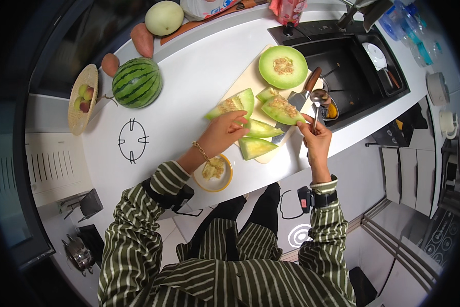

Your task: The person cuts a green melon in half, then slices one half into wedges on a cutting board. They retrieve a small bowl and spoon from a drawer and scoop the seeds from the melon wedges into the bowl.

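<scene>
My right hand (316, 139) grips a metal spoon (317, 103), its bowl pointing up and away from me. That hand's thumb and fingertip are at the near end of a seeded melon wedge (281, 110), touching or pinching it. My left hand (226, 129), fingers apart, hovers beside a scraped melon wedge (262, 129); contact is unclear. Closer to me lies another scraped melon piece (256, 148). A large seeded wedge (237, 103) is partly behind my left hand. On the cutting board (249, 78) are a half melon (282, 67) and a wooden-handled knife (299, 98), partly covered.
A yellow-rimmed bowl (213, 173) with scooped seeds stands below my left wrist. The black sink (348, 73) is to the right, a metal bowl of scraps (331, 109) at its edge. Leftward are a watermelon (137, 82) and a fruit basket (83, 99).
</scene>
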Tool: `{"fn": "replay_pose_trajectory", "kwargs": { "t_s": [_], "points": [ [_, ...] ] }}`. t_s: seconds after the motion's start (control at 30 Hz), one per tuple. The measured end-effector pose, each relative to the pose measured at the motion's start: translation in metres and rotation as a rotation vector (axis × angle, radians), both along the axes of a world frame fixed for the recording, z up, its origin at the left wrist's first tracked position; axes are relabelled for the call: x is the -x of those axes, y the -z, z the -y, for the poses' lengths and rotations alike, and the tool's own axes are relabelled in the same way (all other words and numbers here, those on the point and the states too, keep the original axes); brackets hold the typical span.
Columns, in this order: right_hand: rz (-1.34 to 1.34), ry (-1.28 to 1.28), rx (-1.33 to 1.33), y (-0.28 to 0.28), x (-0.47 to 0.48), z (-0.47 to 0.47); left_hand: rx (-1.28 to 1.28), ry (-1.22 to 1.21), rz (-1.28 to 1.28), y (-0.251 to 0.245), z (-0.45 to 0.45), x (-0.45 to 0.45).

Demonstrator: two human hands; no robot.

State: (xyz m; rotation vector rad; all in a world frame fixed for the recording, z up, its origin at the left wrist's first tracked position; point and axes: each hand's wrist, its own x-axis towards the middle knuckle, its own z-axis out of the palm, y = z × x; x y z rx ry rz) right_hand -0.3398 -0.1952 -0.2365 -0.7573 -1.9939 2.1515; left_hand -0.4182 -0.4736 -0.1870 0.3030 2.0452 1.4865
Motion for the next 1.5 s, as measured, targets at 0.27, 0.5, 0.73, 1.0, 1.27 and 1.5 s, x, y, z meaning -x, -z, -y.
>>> {"fn": "replay_pose_trajectory", "kwargs": {
  "t_s": [0.27,0.5,0.73,1.0,1.27,1.5],
  "points": [
    [0.081,-0.165,0.329,-0.055,-0.046,0.071,-0.401,-0.02,0.248,-0.049,0.046,-0.042],
    [0.059,-0.5,0.196,-0.061,-0.075,0.135,-0.237,-0.275,0.219,-0.059,0.128,-0.102],
    [-0.387,-0.576,-0.502,-0.069,-0.089,0.143,-0.004,-0.343,0.222,-0.045,0.158,-0.113],
    [-0.45,-0.599,-0.773,-0.037,-0.092,0.149,0.027,-0.368,0.284,-0.039,0.164,-0.106],
    [-0.221,-0.55,-0.505,-0.029,-0.109,0.139,0.141,-0.257,0.136,-0.044,0.157,-0.101],
    [-0.274,-0.548,-0.289,-0.035,-0.088,0.149,0.22,-0.04,-0.091,-0.051,0.154,-0.097]
  ]
}}
